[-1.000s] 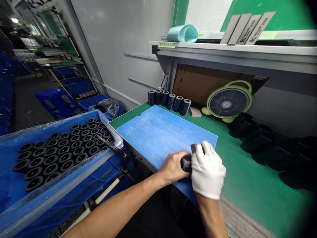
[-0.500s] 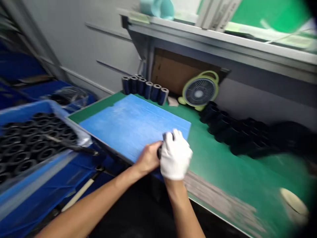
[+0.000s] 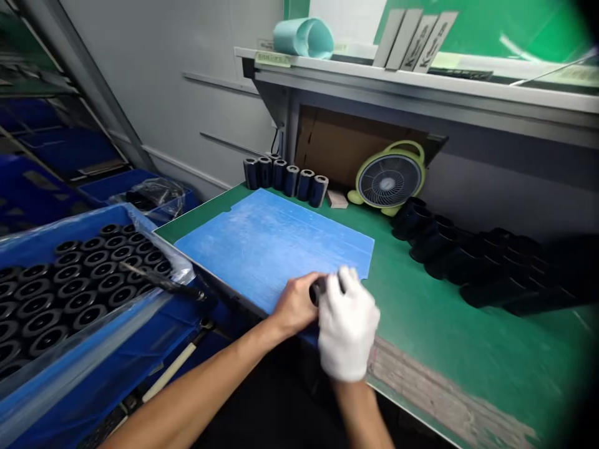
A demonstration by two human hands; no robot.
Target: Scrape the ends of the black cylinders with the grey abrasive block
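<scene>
One tube (image 3: 315, 291) by the table's (image 3: 425, 324) near edge: our left hand's (image 3: 296, 304) fingers wrap it; right hand's (image 3: 349, 327), we cannot tell.

Near the long white shelf's (image 3: 355, 68) front edge, the two right-hand slim pale-grey upright boxes (image 3: 436, 41) read "K … 220"; the pale-green rectangular label (image 3: 273, 60) at its left end is too blurred.
</scene>
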